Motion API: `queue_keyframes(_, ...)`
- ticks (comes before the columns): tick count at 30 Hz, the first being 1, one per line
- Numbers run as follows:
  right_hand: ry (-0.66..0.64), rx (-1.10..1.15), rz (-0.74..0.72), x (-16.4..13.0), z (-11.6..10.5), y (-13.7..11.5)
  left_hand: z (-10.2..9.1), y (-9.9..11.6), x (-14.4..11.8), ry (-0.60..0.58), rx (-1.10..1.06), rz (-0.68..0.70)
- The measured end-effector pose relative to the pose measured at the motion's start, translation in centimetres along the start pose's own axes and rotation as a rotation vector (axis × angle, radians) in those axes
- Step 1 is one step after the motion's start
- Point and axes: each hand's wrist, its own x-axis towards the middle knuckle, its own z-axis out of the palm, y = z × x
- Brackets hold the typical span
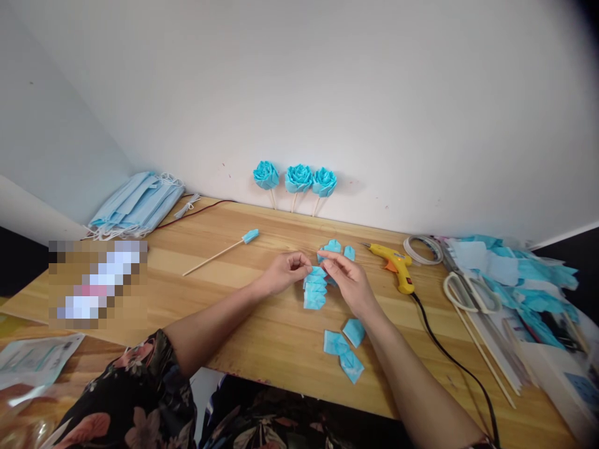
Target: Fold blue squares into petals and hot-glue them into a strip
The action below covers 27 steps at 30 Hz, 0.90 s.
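Over the middle of the table, my left hand (289, 272) and my right hand (347, 279) meet at the upper end of an overlapping row of folded blue fabric petals (315, 294). Thumb and fingers of the left hand are pinched at its top left corner. My right thumb and fingertips close on the top right, with the index finger stretched forward. Behind the hands lie more folded blue petals (334, 246), partly hidden by the right hand. Several loose blue petals (350, 363) lie nearer me, beside my right forearm.
A yellow glue gun (392, 263) with a black cord lies right, near a tape roll (422, 249), scissors (472, 293) and blue scraps (510, 268). Three blue fabric flowers (298, 179) lean on the wall. A blue-tipped stick (215, 256) and face masks (135, 206) are left.
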Motion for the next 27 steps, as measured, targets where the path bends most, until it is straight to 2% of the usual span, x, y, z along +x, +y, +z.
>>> queue_keyframes(8, -0.075, -0.023, -0.036, -0.02, 0.34, 0.46, -0.19, -0.63, 0.20, -0.030, 0.047, 0.042)
queue_keyframes(15, -0.079, 0.061, -0.067, 0.12, 0.36, 0.42, -0.36, -0.45, 0.25, -0.091, -0.029, 0.021)
queue_keyframes(24, -0.079, 0.009, -0.057, -0.08, 0.14, 0.10, -0.08, -0.20, -0.03, -0.038, 0.000, 0.022)
queue_keyframes(27, -0.032, -0.004, -0.072, -0.08, 0.18, -0.01, -0.12, -0.06, -0.09, -0.007, -0.044, 0.017)
